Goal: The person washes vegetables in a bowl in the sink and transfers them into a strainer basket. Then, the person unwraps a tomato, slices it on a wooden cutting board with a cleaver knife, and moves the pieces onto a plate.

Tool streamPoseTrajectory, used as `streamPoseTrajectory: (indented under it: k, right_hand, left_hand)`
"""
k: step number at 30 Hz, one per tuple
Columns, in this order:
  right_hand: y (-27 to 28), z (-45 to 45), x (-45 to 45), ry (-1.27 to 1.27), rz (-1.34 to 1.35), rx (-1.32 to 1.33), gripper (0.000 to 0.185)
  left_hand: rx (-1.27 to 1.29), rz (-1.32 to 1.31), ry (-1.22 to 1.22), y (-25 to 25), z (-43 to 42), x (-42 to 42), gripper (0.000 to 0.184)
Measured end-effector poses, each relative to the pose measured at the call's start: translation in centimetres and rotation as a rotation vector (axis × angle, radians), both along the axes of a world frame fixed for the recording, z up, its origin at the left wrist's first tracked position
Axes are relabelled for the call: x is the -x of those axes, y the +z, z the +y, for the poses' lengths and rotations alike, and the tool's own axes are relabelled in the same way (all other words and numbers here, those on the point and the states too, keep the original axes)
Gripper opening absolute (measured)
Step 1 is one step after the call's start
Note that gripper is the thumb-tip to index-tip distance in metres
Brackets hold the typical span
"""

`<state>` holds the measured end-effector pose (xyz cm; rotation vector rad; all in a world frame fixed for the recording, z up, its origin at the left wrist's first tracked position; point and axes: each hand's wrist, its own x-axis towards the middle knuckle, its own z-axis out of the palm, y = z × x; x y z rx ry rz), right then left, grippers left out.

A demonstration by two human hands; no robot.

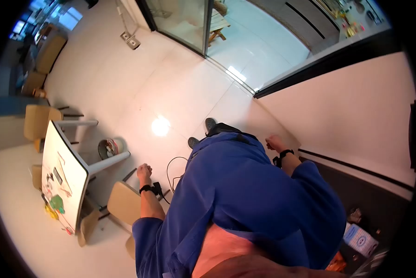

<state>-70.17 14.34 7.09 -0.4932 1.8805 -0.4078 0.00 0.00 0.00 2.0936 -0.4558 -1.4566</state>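
Note:
My left hand [144, 171] hangs at my side with its fingers curled in, and nothing shows in it. It is nearest to a beige chair [123, 200]. A black band with a small black box [157, 188] is on that wrist, and a thin dark cable [168, 174] loops beside it. On the other side, my right hand [275, 143] is also curled closed with nothing visible in it, near the pale wall [356, 106]. A black band [286, 152] circles the right wrist. My blue top [245, 180] fills the lower middle.
A white table [80, 160] with a green object [57, 204] on it stands at the left among chairs. Beneath its edge is a round bin [110, 148]. A glass door [182, 23] is ahead. At the lower right, a white-and-blue box [360, 240] lies on a dark surface.

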Motion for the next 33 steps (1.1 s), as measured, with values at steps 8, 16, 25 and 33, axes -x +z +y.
streamPoseTrajectory:
  k: [8,16,25,33]
  right_hand:
    - [0.2,2.3,-1.1,-0.318,-0.044,-0.077,0.015]
    - [-3.7,-7.1,6.5,-0.127,-0.021,-0.028,0.023]
    - [1.6,-28.1,16.0,0.181,0.236,0.235,0.026]
    - [8.4,-39.9,19.7,0.087,0.318,0.403,0.028]
  left_hand:
    - [0.034,0.090,-0.477,4.0,-10.8,15.3,0.017]
    - [-0.138,-0.023,-0.532,3.9,-12.7,20.0,0.030]
    - [-0.233,-0.106,-0.440,5.3,-24.4,27.3,0.037]
    - [0.182,-0.102,-1.204,5.0,-44.4,45.7,0.022]
